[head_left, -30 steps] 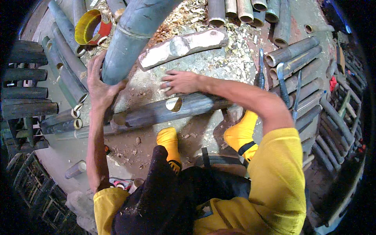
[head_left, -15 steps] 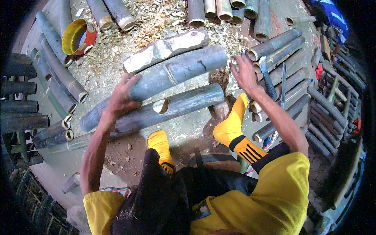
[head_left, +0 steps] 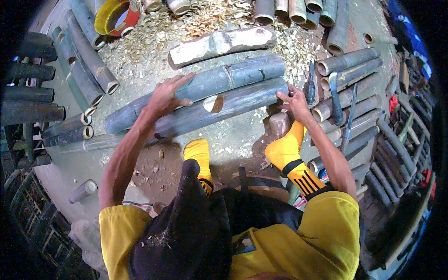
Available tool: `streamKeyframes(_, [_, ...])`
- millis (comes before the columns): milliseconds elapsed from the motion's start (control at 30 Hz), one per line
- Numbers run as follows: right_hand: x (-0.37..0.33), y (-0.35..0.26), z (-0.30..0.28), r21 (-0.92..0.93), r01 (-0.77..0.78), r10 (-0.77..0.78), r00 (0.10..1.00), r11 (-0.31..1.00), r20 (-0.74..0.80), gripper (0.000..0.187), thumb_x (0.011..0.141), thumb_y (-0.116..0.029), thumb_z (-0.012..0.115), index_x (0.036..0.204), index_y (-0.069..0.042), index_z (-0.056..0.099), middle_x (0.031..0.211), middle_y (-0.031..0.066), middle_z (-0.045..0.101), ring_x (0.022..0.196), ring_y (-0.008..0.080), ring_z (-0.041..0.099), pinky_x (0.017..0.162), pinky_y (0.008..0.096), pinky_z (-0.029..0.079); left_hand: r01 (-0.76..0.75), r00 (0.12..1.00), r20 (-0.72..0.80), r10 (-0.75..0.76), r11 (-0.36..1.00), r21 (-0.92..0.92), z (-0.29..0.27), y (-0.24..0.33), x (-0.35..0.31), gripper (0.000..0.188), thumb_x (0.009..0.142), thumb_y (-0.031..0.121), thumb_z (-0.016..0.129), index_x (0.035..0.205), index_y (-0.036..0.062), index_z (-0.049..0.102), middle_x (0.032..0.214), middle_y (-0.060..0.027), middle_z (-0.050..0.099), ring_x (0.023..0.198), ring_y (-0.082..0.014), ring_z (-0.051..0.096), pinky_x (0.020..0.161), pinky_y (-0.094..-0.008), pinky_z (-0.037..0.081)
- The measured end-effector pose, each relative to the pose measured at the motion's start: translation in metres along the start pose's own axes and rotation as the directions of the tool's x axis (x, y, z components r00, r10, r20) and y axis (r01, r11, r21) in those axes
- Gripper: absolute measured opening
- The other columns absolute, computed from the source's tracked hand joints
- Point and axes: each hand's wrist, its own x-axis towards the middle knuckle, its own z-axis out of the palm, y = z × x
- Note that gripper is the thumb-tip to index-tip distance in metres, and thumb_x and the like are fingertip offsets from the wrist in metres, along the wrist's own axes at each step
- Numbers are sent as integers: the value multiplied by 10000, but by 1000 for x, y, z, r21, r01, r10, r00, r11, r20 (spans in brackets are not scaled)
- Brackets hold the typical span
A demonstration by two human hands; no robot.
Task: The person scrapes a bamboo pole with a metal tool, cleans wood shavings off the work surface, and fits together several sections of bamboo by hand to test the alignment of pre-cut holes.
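Observation:
Two long grey bamboo tubes lie side by side before me, their right ends close together. My left hand spans the farther bamboo tube, fingers across its top and thumb toward the other tube. At the right end of the nearer bamboo tube, my right hand has its thumb and forefinger against the end. This nearer tube has a cut opening showing a pale inside. Behind both lies a log with a whitish, scalloped upper face. My yellow-socked feet are on the near side of the tubes.
Wood shavings litter the floor beyond the log. Cut bamboo pieces lie at the right, with a wrapped-handle tool and a long blade on them. A yellow-and-red ring-shaped container and more tubes stand left.
The farther tube has come toward me and the nearer one has shifted away, narrowing their gap. My right hand has moved to the nearer tube's end. The whole view has shifted.

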Motion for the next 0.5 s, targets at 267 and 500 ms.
streamKeyframes(267, [3,-16,14,-37,112,-114,990,993,-81,637,785,-233,694,1309,-26,398,1051,155,590,857,208,611,631,337,543,7,998,-55,-4,998,68,12,-3,-9,888,611,398,758,1376,269,327,1261,-110,487,1105,-316,490,919,-511,355])
streamKeyframes(500, [11,-13,8,79,25,-12,987,997,-159,597,793,-270,687,1277,-18,444,1050,133,588,791,175,596,435,264,516,92,995,-57,-78,943,318,36,54,-26,1365,326,489,840,1442,207,106,1466,-173,99,1338,-420,88,1010,-648,68])
